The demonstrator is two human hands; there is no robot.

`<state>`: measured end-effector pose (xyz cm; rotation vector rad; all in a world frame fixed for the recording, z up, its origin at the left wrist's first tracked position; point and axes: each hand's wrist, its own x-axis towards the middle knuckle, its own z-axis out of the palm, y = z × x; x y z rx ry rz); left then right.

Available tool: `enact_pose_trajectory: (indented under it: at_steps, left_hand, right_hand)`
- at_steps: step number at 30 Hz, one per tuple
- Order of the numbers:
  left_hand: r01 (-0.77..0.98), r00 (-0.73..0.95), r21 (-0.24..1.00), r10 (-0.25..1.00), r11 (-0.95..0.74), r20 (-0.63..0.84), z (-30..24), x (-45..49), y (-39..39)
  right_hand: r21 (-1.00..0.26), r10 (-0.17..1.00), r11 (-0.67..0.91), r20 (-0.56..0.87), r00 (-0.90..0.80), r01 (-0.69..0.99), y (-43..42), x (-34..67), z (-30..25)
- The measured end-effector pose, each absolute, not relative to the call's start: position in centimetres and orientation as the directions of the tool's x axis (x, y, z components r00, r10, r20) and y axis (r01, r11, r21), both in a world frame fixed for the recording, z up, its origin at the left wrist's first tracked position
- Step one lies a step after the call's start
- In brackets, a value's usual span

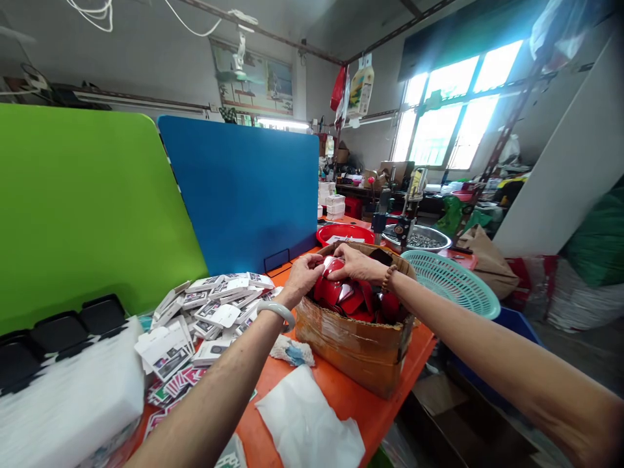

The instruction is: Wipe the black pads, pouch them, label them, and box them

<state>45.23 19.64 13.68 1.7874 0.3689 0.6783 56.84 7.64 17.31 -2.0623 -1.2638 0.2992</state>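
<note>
Both hands reach over a worn cardboard box full of shiny red pieces, whose kind I cannot make out. My left hand, a pale bangle on its wrist, has its fingertips closed on the left edge of a glossy red curved piece. From the other side my right hand, with a beaded bracelet, grips the same piece with thumb and fingers. The piece is over the box opening, on top of the pile. A dark flat piece lies behind my right hand.
Many small white boxes are heaped left on the orange table, near white foam sheets and black trays. A white bag lies in front. Behind stand a red basin, hand press and turquoise basket.
</note>
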Motion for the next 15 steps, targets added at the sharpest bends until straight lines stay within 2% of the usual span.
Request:
enact_pose_trajectory:
  at_steps: [6,10,15]
  left_hand:
    - [-0.13,0.829,0.945,0.49,-0.299,0.269,14.0,45.0,19.5]
    - [-0.158,0.819,0.953,0.504,-0.26,0.274,14.2,44.5,19.4]
    - [-0.185,0.774,0.955,0.565,-0.231,0.286,13.9,44.4,19.5]
  right_hand:
    - [-0.544,0.869,-0.352,0.112,0.481,0.762,6.6,54.5,17.6]
    - [-0.474,0.858,-0.33,0.209,0.469,0.816,6.4,53.1,17.1]
    - [-0.479,0.854,-0.266,0.285,0.435,0.836,6.0,51.8,16.8]
